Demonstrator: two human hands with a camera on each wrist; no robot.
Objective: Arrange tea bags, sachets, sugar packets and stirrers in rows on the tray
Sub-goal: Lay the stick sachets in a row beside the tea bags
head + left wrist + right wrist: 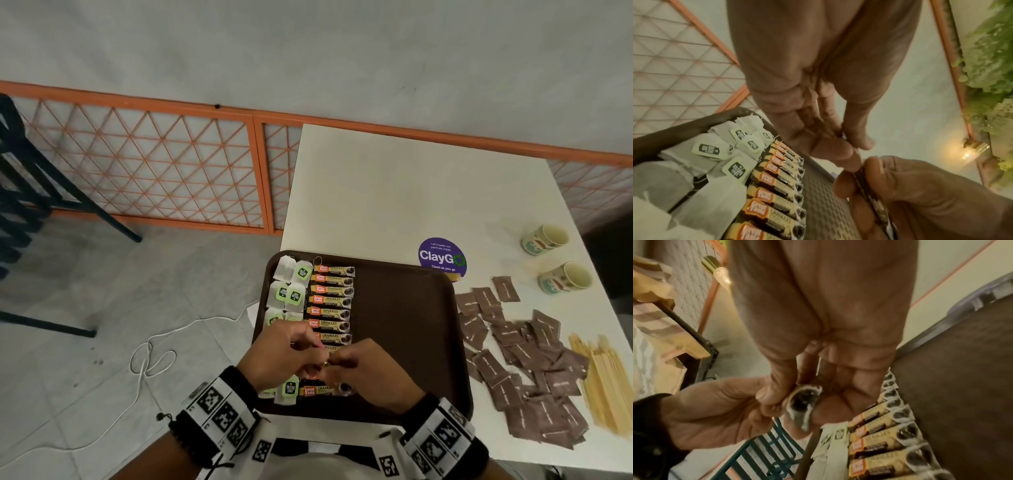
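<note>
Held thing: 1 slim yellow-and-black coffee granule sachet [801, 404], lifted above the near part of the dark brown plastic tray [404, 308], between the 2 hands.
Left hand [281, 353]: fingertips pinch 1 end of the sachet; narrow grip.
Right hand [373, 370]: fingers and thumb curl round the other end, seen end-on in the right wrist view; narrow grip, holding the same sachet.
Long axis: the sachet runs roughly left to right between the hands, which looks about parallel to the sachets already laid.
Sachet row [330, 305]: about 8 laid side by side, running from the far edge toward the person, each lying crosswise; 1 more sachet [317, 391] lies nearer the person, under the hands.
Gap: the open slot seems to lie straight below the hands, between the row's near end and that lone sachet; exact fit is hidden.
Coming move, as a judgement: lower it flat with no turn; either hand is equally near.
Tea bags [291, 284]: white, green-tagged, in the column left of the sachets.
Still off the tray: brown sugar packets [513, 356] and wooden stirrers [603, 380] on the white table [376, 192], to the right.
</note>
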